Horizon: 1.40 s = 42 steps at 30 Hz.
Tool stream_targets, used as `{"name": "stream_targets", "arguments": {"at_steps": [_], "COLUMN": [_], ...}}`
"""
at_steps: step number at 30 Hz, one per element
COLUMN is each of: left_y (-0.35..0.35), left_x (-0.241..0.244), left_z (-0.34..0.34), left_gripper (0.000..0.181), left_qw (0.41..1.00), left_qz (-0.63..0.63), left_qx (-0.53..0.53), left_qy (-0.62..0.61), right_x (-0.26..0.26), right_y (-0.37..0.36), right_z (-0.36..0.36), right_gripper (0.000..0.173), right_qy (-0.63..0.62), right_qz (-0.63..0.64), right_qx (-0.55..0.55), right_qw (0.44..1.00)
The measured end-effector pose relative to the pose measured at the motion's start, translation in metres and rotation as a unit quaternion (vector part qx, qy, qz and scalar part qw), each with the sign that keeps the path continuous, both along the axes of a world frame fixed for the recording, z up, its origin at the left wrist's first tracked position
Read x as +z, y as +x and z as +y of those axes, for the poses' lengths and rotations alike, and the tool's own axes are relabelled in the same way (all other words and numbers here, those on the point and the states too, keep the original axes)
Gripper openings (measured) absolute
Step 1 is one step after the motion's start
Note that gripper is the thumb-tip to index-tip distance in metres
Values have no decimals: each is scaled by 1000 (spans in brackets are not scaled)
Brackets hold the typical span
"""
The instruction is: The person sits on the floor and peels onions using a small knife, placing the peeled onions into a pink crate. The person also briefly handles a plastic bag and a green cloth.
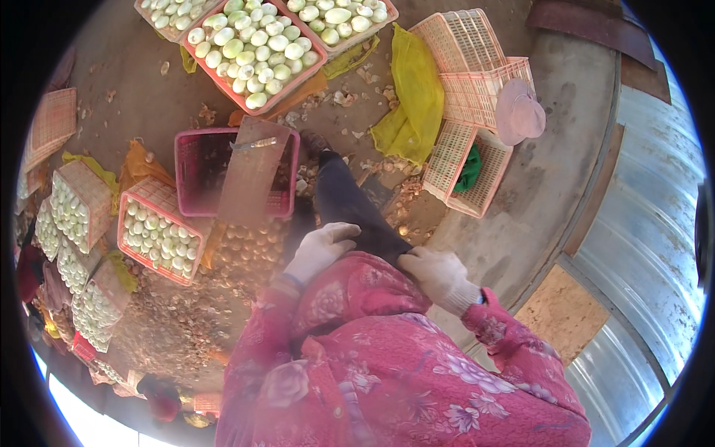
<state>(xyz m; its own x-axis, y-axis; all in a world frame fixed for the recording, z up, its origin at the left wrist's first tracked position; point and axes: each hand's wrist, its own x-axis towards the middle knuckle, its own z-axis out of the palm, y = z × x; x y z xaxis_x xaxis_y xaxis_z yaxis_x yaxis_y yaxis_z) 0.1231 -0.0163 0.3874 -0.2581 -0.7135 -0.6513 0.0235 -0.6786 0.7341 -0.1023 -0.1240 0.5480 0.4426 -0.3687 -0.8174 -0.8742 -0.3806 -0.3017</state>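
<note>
My left hand [323, 249], in a white knit glove, rests at my lap by the hem of a pink floral jacket [357, 279]. My right hand [440, 277], gloved alike, touches the dark trousers [352, 201] at the jacket's other side. Its fingers are curled, and their tips are hidden. Whether either hand grips cloth is unclear. Ahead of my left hand, a wooden board [254, 179] lies across a purple plastic crate [192, 173]. A knife [254, 144] with a light handle lies on that board, apart from both hands.
A crate of peeled onions [257, 53] stands ahead, and another onion-filled crate [159, 234] is at left. Unpeeled onions [248, 246] lie beside the board. Stacked crates [480, 95] with a pink hat [520, 112] stand right, near yellow mesh [410, 95]. Onion skins [179, 318] litter the floor.
</note>
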Motion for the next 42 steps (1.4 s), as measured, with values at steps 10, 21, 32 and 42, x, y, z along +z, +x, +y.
{"name": "stream_targets", "arguments": {"at_steps": [10, 21, 32, 42], "left_y": [7, -4, -18, 37], "left_x": [-25, 11, 88, 23], "left_z": [-1, -68, -107, -85], "left_gripper": [29, 57, 43, 41], "left_qw": [982, 933, 940, 893], "left_qz": [40, 180, 192, 76], "left_qx": [169, 310, 278, 442], "left_qy": [68, 9, 47, 38], "right_x": [-20, -36, -43, -23], "right_y": [-35, -1, 40, 5], "right_z": [-16, -22, -33, -25], "right_gripper": [29, 31, 36, 29], "right_qy": [166, 155, 240, 35], "right_qz": [-168, -242, -292, -34], "right_qx": [-715, -737, -686, -206], "right_qw": [659, 612, 622, 977]}}
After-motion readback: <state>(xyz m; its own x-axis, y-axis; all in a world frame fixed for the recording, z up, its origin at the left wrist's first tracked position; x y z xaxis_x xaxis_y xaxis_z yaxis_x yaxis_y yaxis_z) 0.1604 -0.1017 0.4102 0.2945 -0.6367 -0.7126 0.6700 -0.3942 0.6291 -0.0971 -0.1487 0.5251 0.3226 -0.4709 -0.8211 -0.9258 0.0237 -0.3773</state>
